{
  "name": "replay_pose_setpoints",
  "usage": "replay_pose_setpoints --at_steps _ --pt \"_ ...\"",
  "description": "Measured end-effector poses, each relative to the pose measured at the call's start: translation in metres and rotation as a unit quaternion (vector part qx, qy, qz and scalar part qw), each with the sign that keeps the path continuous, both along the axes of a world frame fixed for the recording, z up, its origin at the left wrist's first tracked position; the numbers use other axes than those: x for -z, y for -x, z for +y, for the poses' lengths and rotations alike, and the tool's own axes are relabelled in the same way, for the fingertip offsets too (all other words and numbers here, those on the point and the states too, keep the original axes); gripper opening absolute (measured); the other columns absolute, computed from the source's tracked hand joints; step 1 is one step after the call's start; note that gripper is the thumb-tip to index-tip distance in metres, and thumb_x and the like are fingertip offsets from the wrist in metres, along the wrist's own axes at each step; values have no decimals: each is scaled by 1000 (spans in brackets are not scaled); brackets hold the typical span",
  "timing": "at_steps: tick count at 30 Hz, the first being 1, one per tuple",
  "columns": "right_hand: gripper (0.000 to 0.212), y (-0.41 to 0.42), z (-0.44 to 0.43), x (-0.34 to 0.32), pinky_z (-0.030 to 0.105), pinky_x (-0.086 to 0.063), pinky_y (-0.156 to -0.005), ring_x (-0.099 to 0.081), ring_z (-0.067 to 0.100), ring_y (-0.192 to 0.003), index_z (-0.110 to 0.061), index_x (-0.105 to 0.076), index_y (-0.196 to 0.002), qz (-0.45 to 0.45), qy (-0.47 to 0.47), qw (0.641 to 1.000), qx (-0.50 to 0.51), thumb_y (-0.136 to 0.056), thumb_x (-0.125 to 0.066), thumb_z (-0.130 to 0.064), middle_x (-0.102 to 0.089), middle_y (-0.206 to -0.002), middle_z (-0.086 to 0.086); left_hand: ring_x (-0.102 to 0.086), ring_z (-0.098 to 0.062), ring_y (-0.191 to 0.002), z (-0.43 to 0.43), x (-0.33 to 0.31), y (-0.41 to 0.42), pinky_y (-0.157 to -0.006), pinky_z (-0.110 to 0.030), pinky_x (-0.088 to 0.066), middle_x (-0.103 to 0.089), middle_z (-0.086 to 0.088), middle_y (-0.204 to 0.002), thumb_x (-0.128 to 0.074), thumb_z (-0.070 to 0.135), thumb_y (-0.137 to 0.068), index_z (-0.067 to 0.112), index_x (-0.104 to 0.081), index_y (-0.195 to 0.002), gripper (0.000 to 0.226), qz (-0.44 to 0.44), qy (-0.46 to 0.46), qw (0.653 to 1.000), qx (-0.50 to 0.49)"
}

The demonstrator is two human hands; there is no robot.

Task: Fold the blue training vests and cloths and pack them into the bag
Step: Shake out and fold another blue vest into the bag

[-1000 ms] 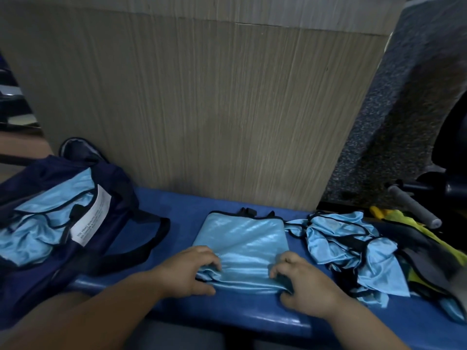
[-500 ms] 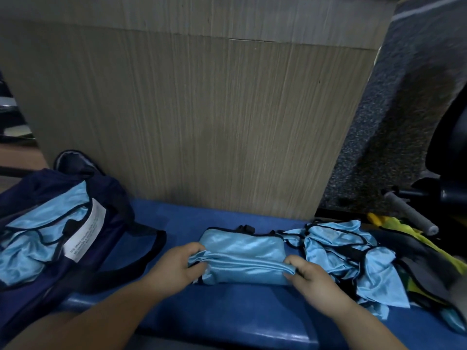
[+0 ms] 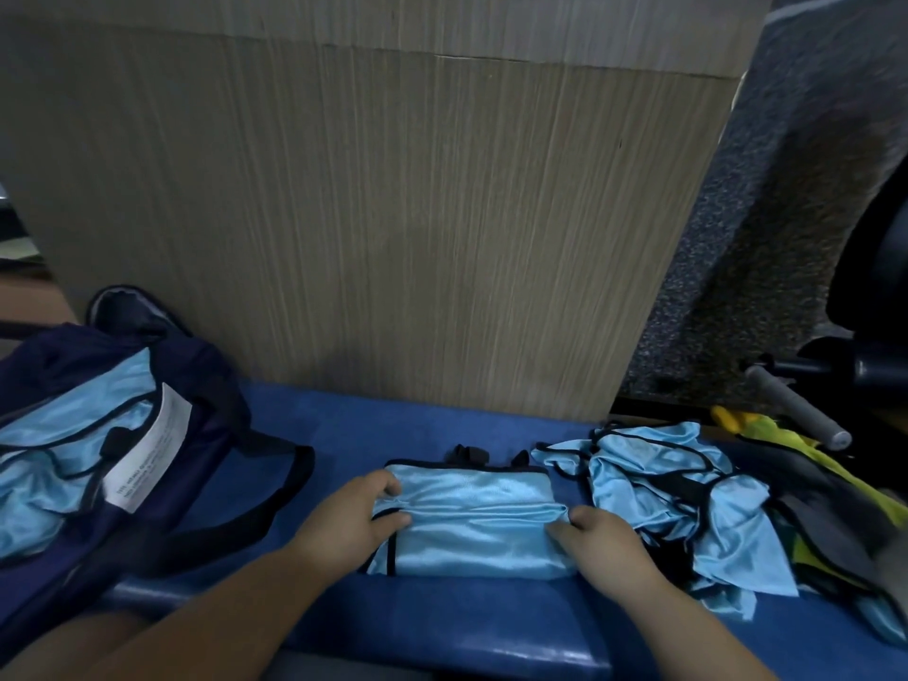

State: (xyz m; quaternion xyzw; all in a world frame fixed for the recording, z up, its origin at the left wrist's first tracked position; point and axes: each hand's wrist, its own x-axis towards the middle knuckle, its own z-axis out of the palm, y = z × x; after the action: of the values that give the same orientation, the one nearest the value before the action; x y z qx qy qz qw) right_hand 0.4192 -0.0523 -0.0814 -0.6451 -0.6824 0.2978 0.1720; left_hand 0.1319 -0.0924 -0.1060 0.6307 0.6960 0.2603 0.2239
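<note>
While the folded vest [image 3: 471, 523] lies flat on the blue counter [image 3: 442, 626] in front of the wooden panel [image 3: 393, 213], the left hand [image 3: 351, 521] pinches its left edge with fingers curled over the fold, and the right hand [image 3: 597, 535] grips the right edge the same way. A heap of unfolded blue vests [image 3: 673, 493] sits just beside it on the right. The dark bag [image 3: 206, 435] stands open at the left, with blue cloth [image 3: 64, 449] already inside.
</note>
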Motion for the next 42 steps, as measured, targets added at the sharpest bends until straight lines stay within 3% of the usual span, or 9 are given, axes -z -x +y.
replay_pose_setpoints --at_steps 7,17,21,24,27,31,35,38,42 --pt "43 4 3 3 31 -36 -54 -47 16 -57 -11 -46 -62 -58 -19 998 24 -97 -46 -37 -50 -60 2 -53 -6 -93 3 -9 2 -72 -22 -40 -57 14 -103 -56 60 -88 36 -51 -106 31 107 22 994 -26" --pt "40 6 -9 6 28 -40 -55 -53 15 -64 -21 -55 -68 -198 -108 974 3 -97 -37 -42 -52 -65 -7 -61 -9 -78 4 -12 4 -74 -29 -50 -66 5 -85 -52 69 -84 23 -60 -87 47 77 60 992 -81" --pt "35 6 -10 11 28 -41 -57 -54 16 -67 -23 -55 -71 -203 -127 971 -11 -96 -39 -43 -53 -67 -6 -51 -9 -78 3 -7 1 -70 -28 -46 -52 15 -83 -53 56 -87 27 -52 -85 29 146 -202 967 -52" --pt "36 5 -9 12 28 -41 -58 -53 15 -68 -22 -52 -70 -201 -150 968 -5 -95 -40 -45 -53 -67 -6 -47 -2 -82 -2 -17 -13 -72 -19 -40 -50 19 -84 -54 34 -87 32 -51 -83 6 108 -331 926 147" --pt "34 2 -8 15 26 -34 -60 -46 14 -74 -25 -37 -68 -190 -198 962 -9 -93 -48 -44 -47 -66 -8 -47 0 -93 -6 -18 -22 -85 -17 -38 -54 18 -95 -59 40 -86 31 -57 -91 10 139 -221 918 298" --pt "40 -3 -2 19 19 -30 -62 -40 11 -80 -33 -30 -68 -122 -272 950 -92 -82 -67 -26 -39 -70 -16 -31 8 -120 0 0 -4 -108 -19 -20 -43 30 -121 -61 60 -80 41 -53 -118 44 194 -85 942 262" --pt "19 -13 2 22 16 -35 -84 -42 -6 -100 -44 -49 -89 -41 -239 947 -210 -76 -63 -42 -48 -93 -28 -25 10 -126 2 3 1 -108 -11 -16 -38 31 -129 -61 41 -86 42 -49 -125 41 151 -72 955 245" --pt "62 -17 3 26 14 -27 -102 -31 -10 -117 -47 -45 -122 -69 -159 953 -246 -67 -56 -72 -38 -119 -33 -28 8 -127 4 1 0 -103 -4 -20 -39 25 -131 -56 18 -83 36 -49 -128 49 132 -41 964 229" --pt "58 -14 6 31 15 -23 -108 -32 -1 -122 -37 -46 -135 -90 -179 950 -241 -81 -65 -48 -39 -125 -24 -42 5 -114 9 0 2 -98 -17 -38 -41 28 -117 -55 14 -81 37 -54 -110 37 101 -42 975 192"
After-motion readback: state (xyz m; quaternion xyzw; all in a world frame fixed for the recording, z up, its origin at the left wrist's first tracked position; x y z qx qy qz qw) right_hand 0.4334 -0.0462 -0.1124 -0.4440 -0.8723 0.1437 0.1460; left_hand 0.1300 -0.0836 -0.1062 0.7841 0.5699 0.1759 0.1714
